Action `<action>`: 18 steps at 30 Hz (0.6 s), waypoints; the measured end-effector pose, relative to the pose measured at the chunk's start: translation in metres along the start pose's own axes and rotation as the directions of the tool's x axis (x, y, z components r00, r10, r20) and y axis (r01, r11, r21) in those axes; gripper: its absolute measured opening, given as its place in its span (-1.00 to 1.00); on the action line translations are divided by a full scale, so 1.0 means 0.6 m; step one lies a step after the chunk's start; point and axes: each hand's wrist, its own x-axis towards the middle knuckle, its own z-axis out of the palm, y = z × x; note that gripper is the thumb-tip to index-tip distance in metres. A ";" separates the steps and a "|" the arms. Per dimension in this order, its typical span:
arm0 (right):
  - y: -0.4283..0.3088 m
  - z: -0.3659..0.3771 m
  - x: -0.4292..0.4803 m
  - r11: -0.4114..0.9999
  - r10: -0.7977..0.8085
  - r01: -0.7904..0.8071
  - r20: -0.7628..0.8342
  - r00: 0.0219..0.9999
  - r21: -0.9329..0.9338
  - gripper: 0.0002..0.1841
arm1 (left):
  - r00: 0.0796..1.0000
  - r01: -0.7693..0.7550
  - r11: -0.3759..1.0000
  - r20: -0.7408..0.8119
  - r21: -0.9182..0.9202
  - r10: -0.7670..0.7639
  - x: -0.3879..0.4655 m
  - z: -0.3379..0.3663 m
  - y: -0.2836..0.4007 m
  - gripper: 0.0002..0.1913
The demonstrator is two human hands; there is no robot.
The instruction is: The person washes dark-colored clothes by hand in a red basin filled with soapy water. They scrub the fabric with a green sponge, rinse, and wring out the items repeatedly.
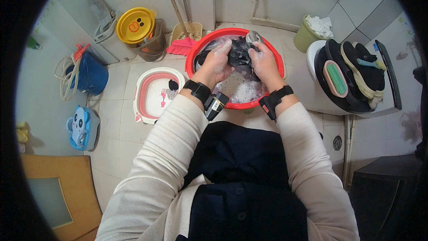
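Over a red plastic basin [283,61], my left hand [216,61] and my right hand [264,61] grip a wet, dark piece of cloth [240,53] from either side. Suds cling to both hands and to the fabric. Below them, foamy water [234,87] fills the basin, and the cloth's lower end hangs close to it. More dark fabric shows along the basin's left inner side. A light grey item [255,36] rests at the back rim; its kind is unclear. Both wrists wear black straps with small devices.
Left of the basin sits a pink-and-white folding tub [144,97] with a small black item inside. Behind it are a pink broom [180,46] and dustpan. On the right, shoes [362,70] and a soap dish [335,78] rest on the toilet's black lid. A green bin [302,36] holds tissue.
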 end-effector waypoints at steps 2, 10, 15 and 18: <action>-0.023 0.006 -0.010 0.974 -0.216 0.212 -0.049 0.975 -0.077 -0.83 | 0.995 -0.036 0.999 -0.096 0.027 0.039 0.003 -0.004 -0.014 -0.69; -0.071 0.034 -0.053 0.735 -0.601 0.617 0.153 0.785 -0.282 -0.88 | 0.999 0.049 0.996 0.005 -0.071 -0.049 -0.006 -0.009 -0.046 -0.69; -0.040 0.022 -0.035 0.869 -0.340 0.291 -0.056 0.939 -0.401 -0.85 | 0.998 -0.052 0.993 -0.020 0.103 0.054 -0.002 0.015 -0.055 -0.59; -0.038 0.038 -0.049 0.807 -0.550 0.535 0.010 0.835 -0.249 -0.83 | 0.999 0.027 0.999 -0.019 0.019 -0.027 -0.006 0.000 -0.038 -0.59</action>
